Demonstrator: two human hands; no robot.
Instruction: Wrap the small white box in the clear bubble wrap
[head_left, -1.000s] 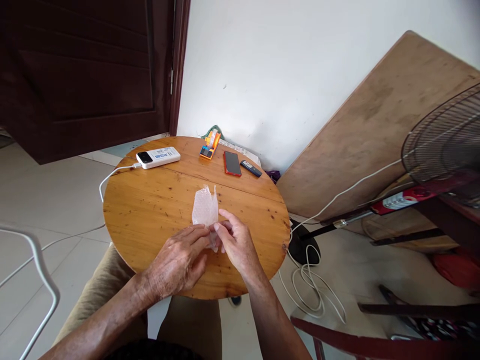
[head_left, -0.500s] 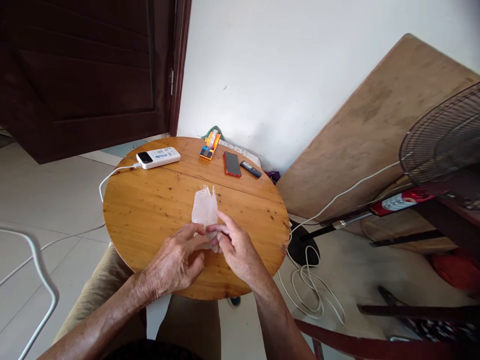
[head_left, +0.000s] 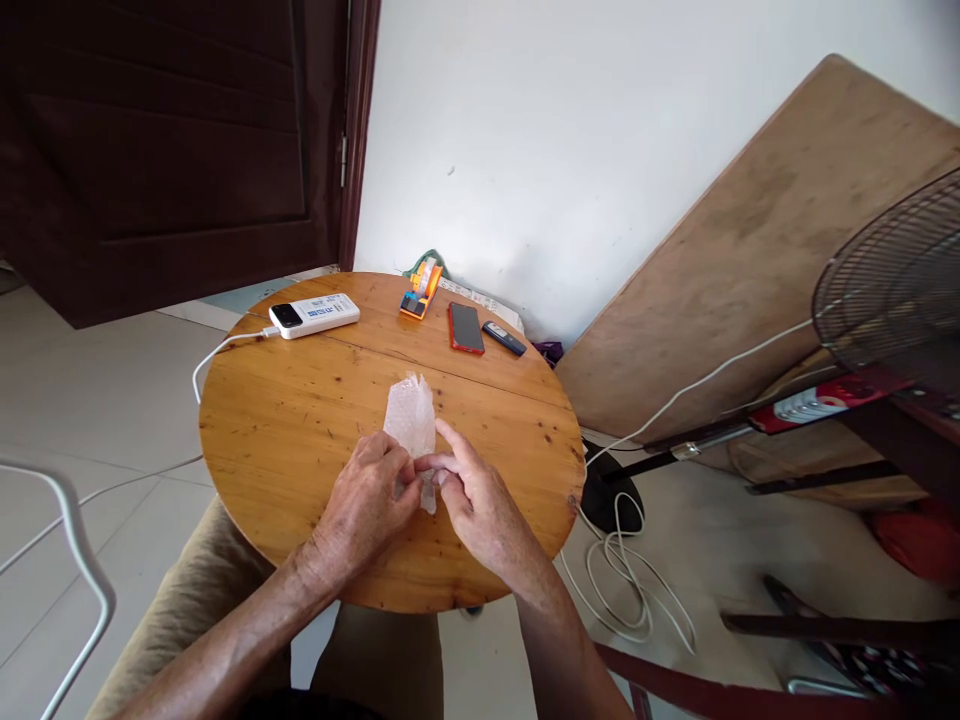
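A piece of translucent bubble wrap (head_left: pixel 410 412) lies lengthwise on the round wooden table (head_left: pixel 300 430), folded along its right side. My left hand (head_left: pixel 373 492) pinches its near part from the left, thumb and fingers drawn together. From the right, my right hand (head_left: pixel 480 500) grips the same sheet's edge between thumb and fingers, its index finger stretched forward beside the sheet. The fingertips of both hands almost meet over the wrap. Whether anything is inside the wrap cannot be seen.
Toward the back of the table are a white power bank (head_left: pixel 315 315) with a cable, an orange tape dispenser (head_left: pixel 421 290), a red-edged phone (head_left: pixel 466 328) and a dark remote-like device (head_left: pixel 504 338). A standing fan (head_left: pixel 892 290) and coiled cable (head_left: pixel 630 590) are at right.
My left hand has closed its thumb and fingers onto the wrap. The sheet's raised right flap has folded down flatter. My right hand has stayed nearly in place.
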